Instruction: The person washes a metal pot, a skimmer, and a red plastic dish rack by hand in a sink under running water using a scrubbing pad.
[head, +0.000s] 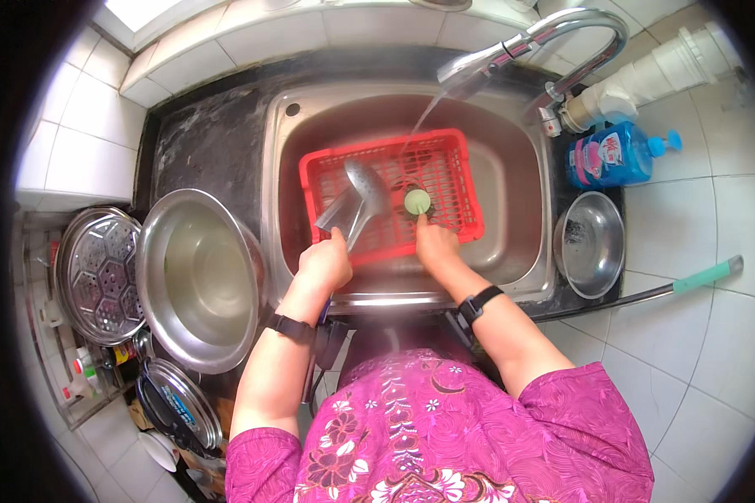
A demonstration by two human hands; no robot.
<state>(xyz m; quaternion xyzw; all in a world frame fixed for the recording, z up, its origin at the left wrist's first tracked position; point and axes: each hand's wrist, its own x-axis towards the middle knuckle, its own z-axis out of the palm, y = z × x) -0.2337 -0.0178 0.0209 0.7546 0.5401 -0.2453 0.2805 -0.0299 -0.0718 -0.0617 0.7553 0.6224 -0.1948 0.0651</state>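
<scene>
In my left hand point(326, 261) are a metal spoon with a perforated bowl point(363, 179) and a flat-bladed metal utensil point(340, 214), both over a red plastic basket point(387, 254). My right hand point(437, 242) grips a scrubbing brush with a round pale green top point(418, 202); dark bristles show around its edge. The brush is over the basket's right half, apart from the spoon. The basket sits tilted in a stainless steel sink point(503, 188). Water runs from the chrome faucet point(484, 66) into the basket. My left fingers hide part of the handles.
A large metal basin point(211, 251) holding cloudy liquid stands left of the sink. Beyond it are a perforated steamer tray point(110, 280) and a pot lid point(185, 402). To the right are a blue detergent bottle point(613, 154), a metal bowl point(591, 245) and a green-ended pole point(701, 276).
</scene>
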